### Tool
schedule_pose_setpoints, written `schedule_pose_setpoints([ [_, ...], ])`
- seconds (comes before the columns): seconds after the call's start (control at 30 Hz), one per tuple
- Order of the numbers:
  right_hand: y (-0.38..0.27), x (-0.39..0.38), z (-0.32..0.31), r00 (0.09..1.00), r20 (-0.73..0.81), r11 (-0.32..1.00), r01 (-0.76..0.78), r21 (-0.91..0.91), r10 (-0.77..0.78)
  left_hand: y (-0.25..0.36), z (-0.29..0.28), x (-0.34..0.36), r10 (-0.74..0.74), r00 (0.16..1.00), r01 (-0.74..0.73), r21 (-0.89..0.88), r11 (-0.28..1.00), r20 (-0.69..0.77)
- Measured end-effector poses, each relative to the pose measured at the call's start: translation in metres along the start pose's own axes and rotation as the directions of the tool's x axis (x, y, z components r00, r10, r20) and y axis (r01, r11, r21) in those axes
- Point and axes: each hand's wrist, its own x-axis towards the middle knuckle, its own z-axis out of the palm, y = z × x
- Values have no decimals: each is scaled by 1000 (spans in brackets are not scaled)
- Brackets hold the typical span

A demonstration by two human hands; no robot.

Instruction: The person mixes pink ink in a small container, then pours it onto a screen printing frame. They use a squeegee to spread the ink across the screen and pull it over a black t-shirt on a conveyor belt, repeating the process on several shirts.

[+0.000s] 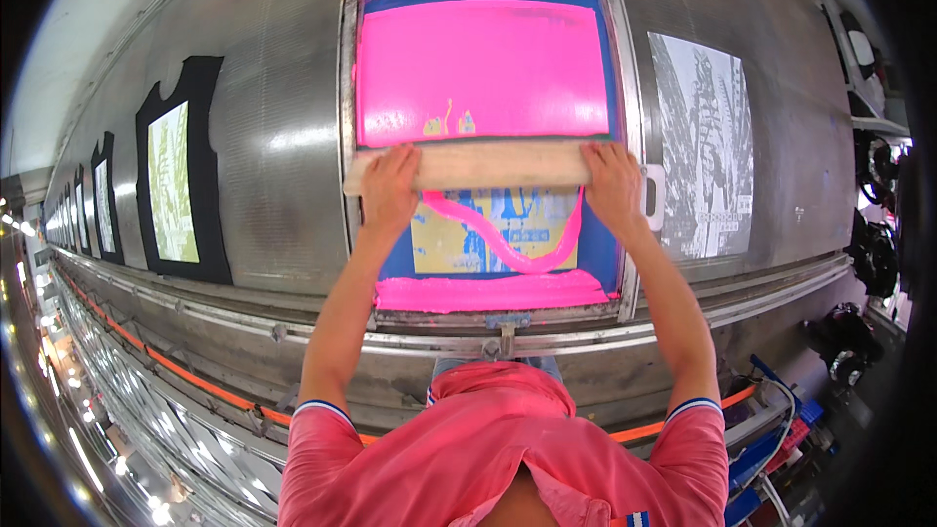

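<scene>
So the long metal worktop [283, 185] ran across pretty much the whole view, with printed black shirts laid out along it. One with a yellowish-green print [176, 181] sat at about 9 o'clock, and more trailed off past it toward the far left. A grey-and-white print [703, 151] was at 3 o'clock, right beside the frame.

Dead centre was the printing screen [344, 117] in its metal frame, lying flat on the worktop. Most of its upper half was flooded with hot pink ink [483, 63], and a thick band of the same ink sat along the near edge at 6 o'clock.

The wooden squeegee [488, 165] lay crosswise about midway down the screen. The left hand [390, 185] had its fingers wrapped over the left end, and the right hand [613, 181] gripped the right end the same way.

Judging by that, the pull looked roughly half done: pink above the blade, while the blue-and-yellow design [488, 234] below only had a curvy pink smear across it.
</scene>
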Motion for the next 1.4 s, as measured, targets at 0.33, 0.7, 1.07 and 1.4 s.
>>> schedule_pose_setpoints([
  [0.33, -73, -190, -31, 998, 48, 996, -50, 76, 47, 94, -20, -195, -100, 993, 100, 5, 995, 62],
  [0.7, -60, -186, -59, 961, 277, 998, -2, 65, -16, 88, -46, -189, -179, 928, 187, 7, 982, 325],
  [1.07, -15, -95, -23, 592, 803, 981, -188, 56, 68, 53, -29, -80, -202, 538, 253, 72, 965, 818],
  [1.4, -1, 30, -63, 533, 844, 984, -177, 34, 66, -17, -29, 18, -97, 461, 351, -81, 933, 882],
])
